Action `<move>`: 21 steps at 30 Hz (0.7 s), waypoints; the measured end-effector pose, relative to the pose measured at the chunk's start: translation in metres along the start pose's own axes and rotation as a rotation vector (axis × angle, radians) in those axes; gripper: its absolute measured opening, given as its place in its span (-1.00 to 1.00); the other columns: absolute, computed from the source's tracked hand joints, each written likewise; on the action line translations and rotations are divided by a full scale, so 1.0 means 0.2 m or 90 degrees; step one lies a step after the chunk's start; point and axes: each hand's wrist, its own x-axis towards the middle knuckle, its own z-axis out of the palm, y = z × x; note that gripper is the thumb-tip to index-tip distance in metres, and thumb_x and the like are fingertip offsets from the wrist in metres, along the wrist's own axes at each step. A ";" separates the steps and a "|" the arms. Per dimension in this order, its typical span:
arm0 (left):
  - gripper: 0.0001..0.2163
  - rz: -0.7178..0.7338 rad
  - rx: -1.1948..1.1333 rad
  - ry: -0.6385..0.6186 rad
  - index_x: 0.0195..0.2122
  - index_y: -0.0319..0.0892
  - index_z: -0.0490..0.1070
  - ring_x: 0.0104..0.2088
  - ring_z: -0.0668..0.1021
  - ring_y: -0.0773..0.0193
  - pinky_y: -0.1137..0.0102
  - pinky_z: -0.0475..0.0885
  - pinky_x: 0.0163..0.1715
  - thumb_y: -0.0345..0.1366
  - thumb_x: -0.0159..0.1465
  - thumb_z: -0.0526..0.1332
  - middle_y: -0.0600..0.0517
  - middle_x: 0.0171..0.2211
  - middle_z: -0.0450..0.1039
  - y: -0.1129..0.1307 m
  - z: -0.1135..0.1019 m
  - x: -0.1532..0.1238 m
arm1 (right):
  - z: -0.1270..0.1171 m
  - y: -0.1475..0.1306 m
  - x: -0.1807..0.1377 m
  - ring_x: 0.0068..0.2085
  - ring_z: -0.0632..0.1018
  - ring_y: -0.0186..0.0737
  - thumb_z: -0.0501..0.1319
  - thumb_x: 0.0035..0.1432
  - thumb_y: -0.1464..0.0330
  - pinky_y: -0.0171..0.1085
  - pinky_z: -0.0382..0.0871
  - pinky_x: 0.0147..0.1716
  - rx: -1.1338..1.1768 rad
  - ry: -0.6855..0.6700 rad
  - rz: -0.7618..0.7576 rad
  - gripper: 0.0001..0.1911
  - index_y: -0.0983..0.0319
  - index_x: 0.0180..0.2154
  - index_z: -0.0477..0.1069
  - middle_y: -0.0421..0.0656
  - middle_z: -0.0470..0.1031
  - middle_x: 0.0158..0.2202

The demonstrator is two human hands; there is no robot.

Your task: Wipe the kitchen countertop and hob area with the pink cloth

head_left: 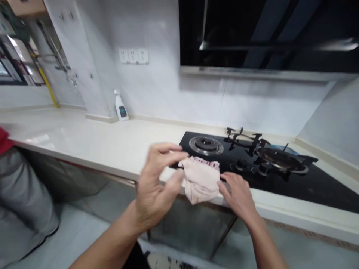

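A pale pink cloth with a reddish-patterned edge lies folded over the front edge of the black gas stove and counter, its lower part drooping. My left hand is raised at the cloth's left side, thumb and fingers apart and holding nothing. At the cloth's right edge rests my right hand, its fingers stretched out and its thumb and fingertips at the fabric. Whether they press on it I cannot tell.
A white spray bottle stands against the wall on the pale counter. Behind the cloth is a burner; a loose-looking pan support sits farther right. A range hood overhangs the stove. Another person's grey trousers show at left.
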 end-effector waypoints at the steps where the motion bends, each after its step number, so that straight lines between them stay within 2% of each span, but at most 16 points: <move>1: -0.78 0.029 -0.018 -0.051 0.06 0.04 0.51 0.09 0.51 0.05 0.08 0.50 0.10 -0.23 0.43 0.20 -0.07 0.05 0.45 -0.02 0.04 0.02 | 0.01 0.00 0.00 0.10 0.48 0.03 0.02 0.40 0.05 0.02 0.32 0.02 0.002 0.002 -0.003 -0.60 0.10 0.03 0.46 -0.05 0.52 0.08; 4: -0.79 0.084 0.000 -0.212 0.03 -0.03 0.51 0.12 0.48 0.05 0.11 0.46 0.10 -0.31 0.41 0.19 -0.13 0.06 0.43 -0.11 0.20 0.03 | 0.02 0.00 0.01 0.10 0.48 0.03 0.03 0.40 0.05 0.03 0.33 0.04 -0.002 0.009 -0.002 -0.60 0.10 0.04 0.46 -0.04 0.51 0.08; 9: -0.79 0.124 0.142 -0.342 0.02 -0.09 0.50 0.17 0.42 -0.02 0.05 0.37 0.15 -0.32 0.36 0.25 -0.18 0.13 0.39 -0.29 0.38 -0.14 | 0.04 0.01 0.00 0.11 0.48 0.03 0.04 0.40 0.07 0.02 0.33 0.04 -0.007 0.022 -0.014 -0.62 0.12 0.03 0.47 -0.04 0.51 0.08; 12: -0.71 0.117 0.185 -0.357 0.09 -0.08 0.46 0.22 0.39 -0.03 0.05 0.34 0.17 -0.31 0.34 0.27 -0.19 0.18 0.36 -0.35 0.41 -0.19 | 0.07 0.02 0.00 0.10 0.48 0.00 0.05 0.40 0.09 0.00 0.33 0.05 -0.004 0.034 -0.026 -0.63 0.13 0.02 0.47 -0.05 0.52 0.07; 15: -0.66 0.119 0.197 -0.357 0.14 -0.06 0.43 0.23 0.38 -0.03 0.03 0.31 0.20 -0.29 0.34 0.28 -0.18 0.20 0.34 -0.37 0.42 -0.19 | 0.08 0.03 0.00 0.10 0.48 0.00 0.04 0.41 0.10 0.00 0.31 0.05 -0.016 0.038 -0.026 -0.62 0.13 0.03 0.47 -0.04 0.52 0.07; 21: -0.65 0.102 0.189 -0.340 0.12 -0.06 0.47 0.27 0.34 -0.04 0.02 0.26 0.25 -0.25 0.31 0.31 -0.18 0.24 0.31 -0.39 0.45 -0.18 | 0.07 0.01 0.01 0.09 0.48 0.00 0.03 0.42 0.09 0.00 0.31 0.06 -0.029 0.019 -0.020 -0.62 0.12 0.03 0.47 -0.05 0.51 0.08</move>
